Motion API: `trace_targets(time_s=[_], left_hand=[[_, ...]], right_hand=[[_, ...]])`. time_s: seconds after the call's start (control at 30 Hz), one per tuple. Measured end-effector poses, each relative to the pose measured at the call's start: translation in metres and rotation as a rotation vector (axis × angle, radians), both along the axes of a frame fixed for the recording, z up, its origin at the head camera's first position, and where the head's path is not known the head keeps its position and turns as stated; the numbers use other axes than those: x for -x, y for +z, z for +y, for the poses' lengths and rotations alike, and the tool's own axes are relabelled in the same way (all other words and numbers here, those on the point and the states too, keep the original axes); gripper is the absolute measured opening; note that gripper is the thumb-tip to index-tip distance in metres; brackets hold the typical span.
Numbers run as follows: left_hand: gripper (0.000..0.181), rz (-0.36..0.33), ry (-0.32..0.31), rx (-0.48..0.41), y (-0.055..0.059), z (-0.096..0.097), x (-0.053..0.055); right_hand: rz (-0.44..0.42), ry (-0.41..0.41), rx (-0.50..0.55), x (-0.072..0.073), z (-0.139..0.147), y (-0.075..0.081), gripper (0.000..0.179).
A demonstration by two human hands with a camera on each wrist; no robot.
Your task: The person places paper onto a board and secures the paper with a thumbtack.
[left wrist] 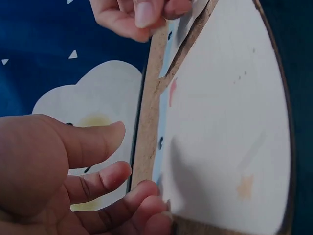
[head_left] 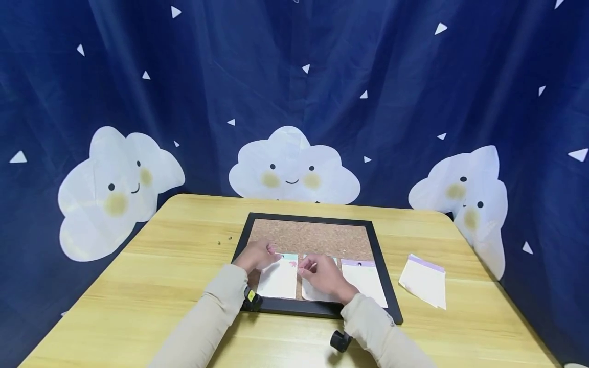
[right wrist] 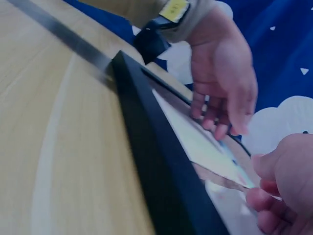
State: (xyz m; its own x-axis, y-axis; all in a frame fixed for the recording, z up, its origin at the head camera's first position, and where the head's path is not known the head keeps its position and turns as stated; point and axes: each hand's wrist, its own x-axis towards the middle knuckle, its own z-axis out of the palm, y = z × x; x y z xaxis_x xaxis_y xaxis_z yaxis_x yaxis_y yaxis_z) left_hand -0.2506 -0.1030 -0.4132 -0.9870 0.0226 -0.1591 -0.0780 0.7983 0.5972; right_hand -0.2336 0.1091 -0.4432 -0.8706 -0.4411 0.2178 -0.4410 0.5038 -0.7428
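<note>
So there's a corkboard in a black frame lying on a light wood table, with three paper sheets in a row across its lower half, and both hands are over it. The left hand is by the top left corner of the left sheet, fingers loosely bent and the thumb well off them, and I can't see anything held in it. Can't really tell if its fingertips touch the paper or just sit next to it. That sheet has a teal strip along the top with a dark pin in it, a bit of pink print near its top right and a little orange mark lower down. The right hand is over the middle sheet and covers a good chunk of it; thumb and fingers are curved loosely toward each other, nothing visible between them. The right sheet has a purple strip with its own dark dot. Off the board to the right there's a small loose stack of sheets, purple strip on top, and to the left two tiny dark bits sit on the wood, too small to make out. Behind it all hangs a navy curtain with smiley clouds and white triangles.
</note>
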Motion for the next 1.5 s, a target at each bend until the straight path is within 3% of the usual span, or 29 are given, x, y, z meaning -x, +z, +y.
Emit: trace_targets(time_s=[0.27, 0.53, 0.73, 1.03, 1.23, 1.5], left_hand=[[0.020, 0.046, -0.048, -0.053, 0.005, -0.016, -0.016], [0.015, 0.059, -0.046, -0.062, 0.006, -0.030, -0.032], [0.014, 0.079, -0.062, -0.022, 0.006, -0.037, -0.045], [0.014, 0.104, -0.083, 0.040, 0.014, -0.044, -0.063], [0.017, 0.103, -0.091, 0.052, 0.013, -0.048, -0.071], [0.020, 0.106, -0.087, 0.066, 0.013, -0.052, -0.082]], right_hand=[[-0.010, -0.170, 0.024, 0.004, 0.017, 0.010, 0.010], [0.026, -0.312, 0.002, 0.011, 0.054, 0.011, 0.006], [0.111, -0.393, -0.037, 0.014, 0.082, 0.013, 0.006], [0.132, -0.509, -0.101, 0.019, 0.123, 0.011, 0.008], [0.115, -0.601, -0.129, 0.020, 0.153, 0.006, 0.019], [0.058, -0.661, -0.166, 0.011, 0.182, 0.004, 0.038]])
